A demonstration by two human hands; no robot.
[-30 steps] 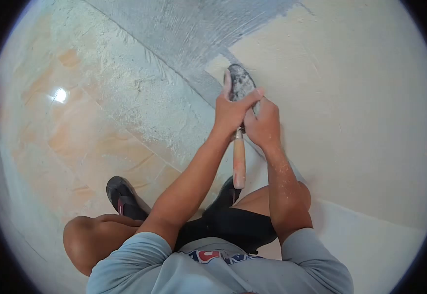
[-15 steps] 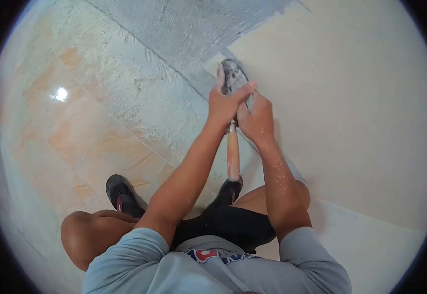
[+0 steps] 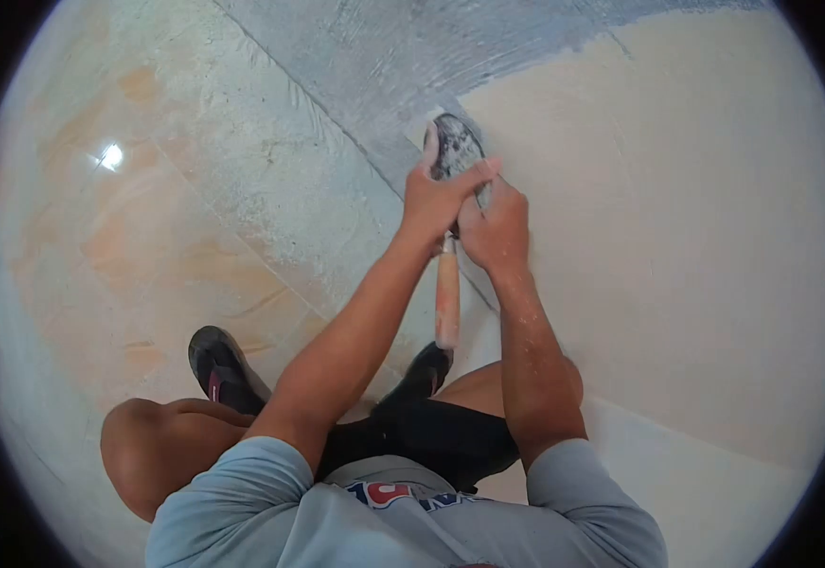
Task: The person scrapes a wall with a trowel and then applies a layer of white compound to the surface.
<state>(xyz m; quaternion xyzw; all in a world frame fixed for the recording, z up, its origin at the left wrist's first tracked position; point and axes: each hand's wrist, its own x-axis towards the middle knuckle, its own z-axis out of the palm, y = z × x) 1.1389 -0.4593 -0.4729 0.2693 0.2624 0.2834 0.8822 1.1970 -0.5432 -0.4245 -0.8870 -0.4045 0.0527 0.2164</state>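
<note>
Two bare hands meet on one trowel in the head camera view, just above the middle as you look down. Your left hand straddles its dark, oval blade, which is smeared with white: a pale finger runs up the left edge and the thumb crosses to the right edge, so that grip is pinching the blade from both sides. Your right hand holds the right side of the blade, its grip curled closed around the edge, fingertips tucked out of sight. The wooden handle, orange-brown with a whitish end, points back toward you, between your forearms.

The trowel's tip lies against a grey, streaky surface, just beside a broad, smooth cream coat that fills the right side. A dark seam runs diagonally past your hands; left of it is a dusty floor of marbled orange and white tiles, with a bright spot of reflected light. Below are your bent knees, two dark shoes, black shorts and a grey shirt with red and blue lettering.
</note>
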